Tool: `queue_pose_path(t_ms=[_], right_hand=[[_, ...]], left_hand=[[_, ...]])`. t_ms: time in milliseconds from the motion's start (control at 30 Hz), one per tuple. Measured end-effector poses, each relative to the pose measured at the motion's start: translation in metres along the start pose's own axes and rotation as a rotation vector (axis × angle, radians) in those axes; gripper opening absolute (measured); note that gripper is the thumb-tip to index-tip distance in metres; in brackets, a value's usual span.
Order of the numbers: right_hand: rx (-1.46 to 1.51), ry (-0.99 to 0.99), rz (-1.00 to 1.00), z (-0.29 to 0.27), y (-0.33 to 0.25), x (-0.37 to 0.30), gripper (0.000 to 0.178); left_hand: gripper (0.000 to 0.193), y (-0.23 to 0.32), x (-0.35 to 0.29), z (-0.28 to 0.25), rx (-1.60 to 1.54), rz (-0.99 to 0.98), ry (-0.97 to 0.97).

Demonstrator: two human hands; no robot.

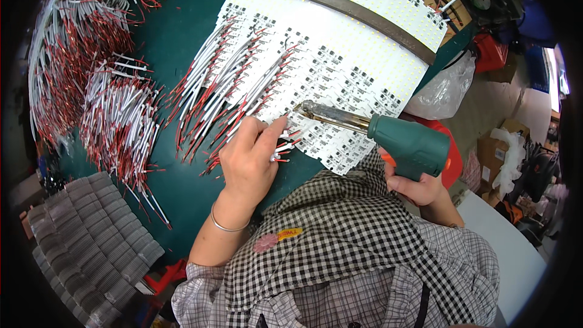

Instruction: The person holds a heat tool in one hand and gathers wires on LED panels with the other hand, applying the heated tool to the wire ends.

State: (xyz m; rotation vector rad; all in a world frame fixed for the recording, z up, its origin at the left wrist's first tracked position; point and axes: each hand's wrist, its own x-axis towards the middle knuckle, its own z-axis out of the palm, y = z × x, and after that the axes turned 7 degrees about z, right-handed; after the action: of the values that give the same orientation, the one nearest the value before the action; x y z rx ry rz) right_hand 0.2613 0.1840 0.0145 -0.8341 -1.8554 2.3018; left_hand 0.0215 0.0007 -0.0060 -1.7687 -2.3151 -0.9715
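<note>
In my right hand (416, 188) is a green soldering gun (410, 143), fingers closed around its handle. Its metal nose points left, with the tip over the lower part of a broad sheet of white LED circuit boards (340, 33). Close to that tip, my left hand (248, 155) is closed on a few red-and-white wires (282, 149), whose ends stick out beside the palm. Thumb and index finger point toward the solder tip; what lies exactly between them is too small to tell. Rows of similar wires (228, 79) lie along the boards' left part. A dark curved-looking bar (364, 17) rests across the boards.
On the green table (173, 36), a heap of loose wires (121, 118) lies left of the boards, beside a larger wire pile (73, 54). Stacked grey ribbed pieces (91, 231) stand at the lower left. A clear plastic bag (446, 88) and cartons (489, 155) are at right.
</note>
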Motion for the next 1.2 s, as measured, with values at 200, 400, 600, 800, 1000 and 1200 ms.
queue_pose_path(t_ms=[200, 400, 600, 800, 1000, 1200], right_hand=[[-0.018, 0.019, 0.006, 0.004, 0.002, 0.002, 0.026], [-0.147, -0.096, -0.188, -0.001, 0.016, 0.007, 0.039], [-0.103, -0.010, -0.063, 0.006, 0.012, 0.008, 0.026], [-0.129, -0.042, -0.075, 0.007, 0.010, 0.010, 0.024], [0.116, 0.001, -0.002, 0.004, 0.008, 0.004, 0.036], [0.087, -0.041, -0.049, -0.006, 0.014, -0.002, 0.046]], left_hand=[[0.050, 0.003, 0.000, -0.001, -0.051, -0.064, -0.035], [0.049, 0.003, -0.001, 0.000, -0.035, -0.065, -0.023], [0.049, 0.004, -0.001, 0.001, -0.017, -0.065, -0.020], [0.050, 0.004, -0.001, 0.001, -0.009, -0.063, -0.019], [0.050, 0.004, 0.000, 0.000, -0.002, -0.054, -0.015], [0.053, 0.002, 0.000, 0.000, -0.043, -0.076, -0.036]])
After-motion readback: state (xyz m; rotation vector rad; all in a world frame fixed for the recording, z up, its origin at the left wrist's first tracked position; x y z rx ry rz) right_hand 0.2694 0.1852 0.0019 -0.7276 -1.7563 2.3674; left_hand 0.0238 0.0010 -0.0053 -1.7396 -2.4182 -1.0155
